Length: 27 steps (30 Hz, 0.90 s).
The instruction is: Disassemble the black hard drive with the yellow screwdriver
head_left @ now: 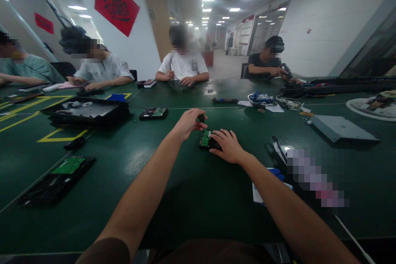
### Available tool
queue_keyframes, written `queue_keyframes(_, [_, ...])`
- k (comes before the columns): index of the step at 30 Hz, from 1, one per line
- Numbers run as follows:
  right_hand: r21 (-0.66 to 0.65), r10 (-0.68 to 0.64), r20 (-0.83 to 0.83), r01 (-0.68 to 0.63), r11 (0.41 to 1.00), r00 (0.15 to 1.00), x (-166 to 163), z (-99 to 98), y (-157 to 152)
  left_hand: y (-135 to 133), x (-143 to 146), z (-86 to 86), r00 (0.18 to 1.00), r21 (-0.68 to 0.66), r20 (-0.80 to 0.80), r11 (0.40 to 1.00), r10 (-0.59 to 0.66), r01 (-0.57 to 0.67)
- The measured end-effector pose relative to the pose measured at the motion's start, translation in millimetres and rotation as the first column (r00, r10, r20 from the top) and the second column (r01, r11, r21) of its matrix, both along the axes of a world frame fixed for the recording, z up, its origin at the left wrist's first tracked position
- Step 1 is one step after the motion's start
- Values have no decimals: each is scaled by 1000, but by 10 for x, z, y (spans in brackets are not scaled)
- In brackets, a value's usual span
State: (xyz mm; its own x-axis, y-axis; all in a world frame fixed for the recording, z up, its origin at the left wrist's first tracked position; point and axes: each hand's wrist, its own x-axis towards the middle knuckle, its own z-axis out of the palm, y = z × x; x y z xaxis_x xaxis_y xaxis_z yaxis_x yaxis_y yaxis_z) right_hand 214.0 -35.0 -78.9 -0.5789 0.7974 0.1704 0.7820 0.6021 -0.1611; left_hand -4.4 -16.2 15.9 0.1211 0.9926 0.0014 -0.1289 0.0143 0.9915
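A small hard drive (206,140) with a green circuit board facing up lies on the dark green table (198,198) in front of me. My right hand (228,145) rests on its right side, fingers spread flat over it. My left hand (188,122) hovers just above and left of the drive, fingers closed around the dark handle of a small screwdriver (201,118) that points down at the board.
Another drive (153,113) lies farther left, a dismantled laptop (85,111) beyond it, and a black tray with a green board (57,179) near left. A grey box (340,128) and tools (278,148) lie at right. Several people sit along the far edge.
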Motion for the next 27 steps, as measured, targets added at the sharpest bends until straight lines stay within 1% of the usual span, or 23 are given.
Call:
queue_keyframes(3, [2, 2, -2, -2, 1000, 1000, 2, 1, 1, 18, 1, -14, 996, -41, 75, 998, -49, 52])
queue_keyframes(5, [7, 3, -4, -3, 1000, 1000, 3, 1, 2, 31, -12, -21, 995, -39, 90, 998, -42, 45])
queue_keyframes(9, [10, 5, -1, -5, 1000, 1000, 4, -4, 4, 33, -37, -20, 1000, 13, 22, 1000, 9, -10])
queue_keyframes(13, [19, 6, -3, -6, 1000, 1000, 2, -14, 7, 25, -25, -23, 1000, 35, -14, 999, -8, 9])
queue_keyframes(17, [28, 5, -5, -5, 1000, 1000, 4, -25, 11, 38, -9, -43, 996, -9, 61, 997, -72, 73])
queue_keyframes(19, [27, 6, -5, -6, 1000, 1000, 5, -29, 13, 44, -7, -47, 994, -17, 85, 997, -73, 75])
queue_keyframes(21, [23, 7, -6, -7, 1000, 1000, 5, -30, 16, 42, -4, -42, 997, -8, 65, 999, -41, 41])
queue_keyframes(24, [18, 8, -6, -7, 1000, 1000, 4, -28, 19, 24, 4, -21, 1000, 22, -18, 1000, 19, -19])
queue_keyframes(27, [11, 3, -1, -3, 1000, 1000, 2, -24, 21, 3, 10, -7, 997, 50, -75, 998, 35, -32])
